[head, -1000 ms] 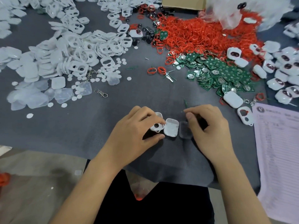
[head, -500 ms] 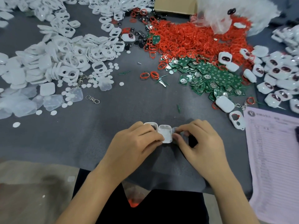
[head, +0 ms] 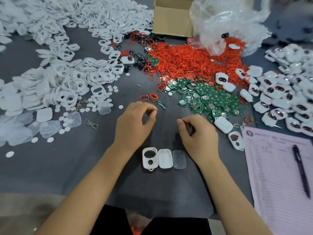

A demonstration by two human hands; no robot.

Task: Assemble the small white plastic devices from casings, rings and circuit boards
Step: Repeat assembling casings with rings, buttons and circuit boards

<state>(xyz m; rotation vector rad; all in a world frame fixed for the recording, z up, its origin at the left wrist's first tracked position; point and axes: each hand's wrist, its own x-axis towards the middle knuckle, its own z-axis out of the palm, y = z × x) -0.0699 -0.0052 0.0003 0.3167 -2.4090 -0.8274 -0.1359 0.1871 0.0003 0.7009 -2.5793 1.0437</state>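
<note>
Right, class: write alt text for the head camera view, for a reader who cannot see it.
Two bare hands, left hand and right hand, hover with curled fingers above three small plastic casing parts laid in a row on grey cloth, between heaps of white casings, red rings and green circuit boards.

Both hands, left (head: pixel 135 122) and right (head: pixel 198 134), have let go of the three casing parts (head: pixel 165 158) and lifted beyond them, fingers curled.

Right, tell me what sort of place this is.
Probably a hand-assembly workbench in a small electronics workshop: bulk heaps of white casings, red rings and green circuit boards cover the grey table, with a paper form and pen alongside.
</note>
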